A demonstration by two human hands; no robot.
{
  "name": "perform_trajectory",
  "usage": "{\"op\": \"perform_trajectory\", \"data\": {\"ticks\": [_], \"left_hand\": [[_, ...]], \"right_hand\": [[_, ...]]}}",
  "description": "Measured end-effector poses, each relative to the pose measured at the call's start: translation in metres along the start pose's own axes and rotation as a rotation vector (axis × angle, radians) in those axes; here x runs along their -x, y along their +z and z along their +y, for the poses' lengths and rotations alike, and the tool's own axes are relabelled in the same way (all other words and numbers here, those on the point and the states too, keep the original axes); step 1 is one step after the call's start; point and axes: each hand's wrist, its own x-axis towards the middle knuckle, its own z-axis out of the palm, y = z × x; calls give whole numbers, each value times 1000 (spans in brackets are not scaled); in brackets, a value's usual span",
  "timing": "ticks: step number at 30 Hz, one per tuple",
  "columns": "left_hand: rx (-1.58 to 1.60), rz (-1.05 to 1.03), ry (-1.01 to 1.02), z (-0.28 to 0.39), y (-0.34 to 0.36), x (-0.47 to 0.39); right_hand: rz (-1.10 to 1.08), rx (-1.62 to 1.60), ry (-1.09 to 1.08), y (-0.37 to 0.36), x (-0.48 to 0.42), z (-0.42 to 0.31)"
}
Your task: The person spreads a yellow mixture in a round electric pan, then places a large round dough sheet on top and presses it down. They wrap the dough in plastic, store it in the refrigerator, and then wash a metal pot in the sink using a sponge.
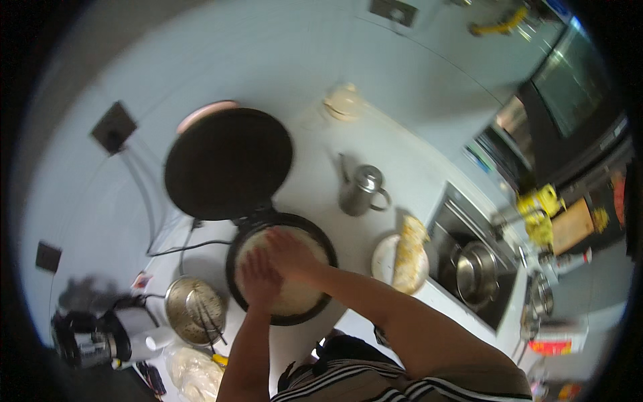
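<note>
A round sheet of pale dough lies in the lower plate of an electric griddle, whose dark lid stands raised behind it. Both palms rest on the dough with fingers spread: my left hand toward its left side, my right hand toward its upper middle. Left of the griddle is a metal bowl with chopsticks in it and residue on its wall. A plate to the right bears a folded, browned flatbread.
A metal spouted pot stands behind the plate. The sink at right holds a steel pot. A black cable runs from the griddle to the wall socket. A plastic bag and a blender-like appliance are at lower left.
</note>
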Motion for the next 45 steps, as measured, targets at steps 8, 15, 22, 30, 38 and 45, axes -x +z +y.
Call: {"op": "perform_trajectory", "data": {"ticks": [8,15,22,30,38,45], "left_hand": [[332,-9,-130,5,-102,-4],[597,39,-251,-8,-190,62],[647,299,-874,-46,-248,217],[377,375,-1196,-84,-231,351],[199,188,-1039,-152,-200,443],[132,241,-605,-195,-174,373]], "right_hand": [[649,-46,-214,-201,-193,-25],[-380,-226,44,-233,-311,29],[-339,-28,-526,-261,-185,-33],[-521,7,-660,-140,23,-75],[-227,-54,-294,-113,80,-160],[-479,-175,-278,14,106,-312]]}}
